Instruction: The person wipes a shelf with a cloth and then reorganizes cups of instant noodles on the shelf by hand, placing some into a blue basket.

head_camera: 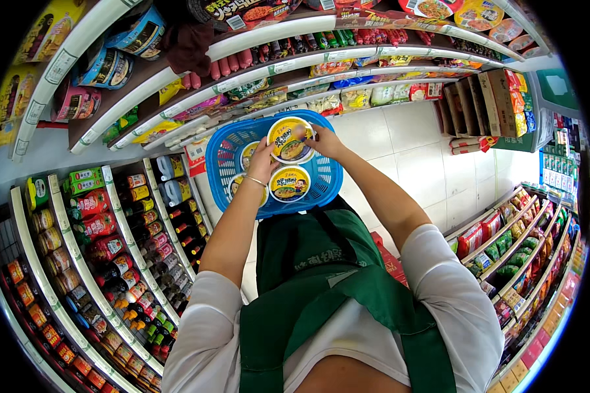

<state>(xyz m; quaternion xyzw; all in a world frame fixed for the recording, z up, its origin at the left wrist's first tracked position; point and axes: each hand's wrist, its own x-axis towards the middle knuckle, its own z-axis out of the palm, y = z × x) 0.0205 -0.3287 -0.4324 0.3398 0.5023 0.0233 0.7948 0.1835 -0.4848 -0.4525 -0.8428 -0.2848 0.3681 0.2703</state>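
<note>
Both my hands are on a round instant noodle tub with a yellow printed lid, over a blue plastic basket. My left hand grips the tub's left edge, a bracelet at its wrist. On the upper right edge of the same tub, the fingers of my right hand are bent against it. Inside the basket lies a matching noodle tub, nearest my body. Two more tubs sit at the basket's left side, partly hidden by my left hand and forearm.
Shelves with noodle bowls, sausages and bagged foods curve across the front. Sauce bottles and jars line the left shelves. Cardboard boxes stand at the far right, with snack shelves nearer. White floor tiles lie between.
</note>
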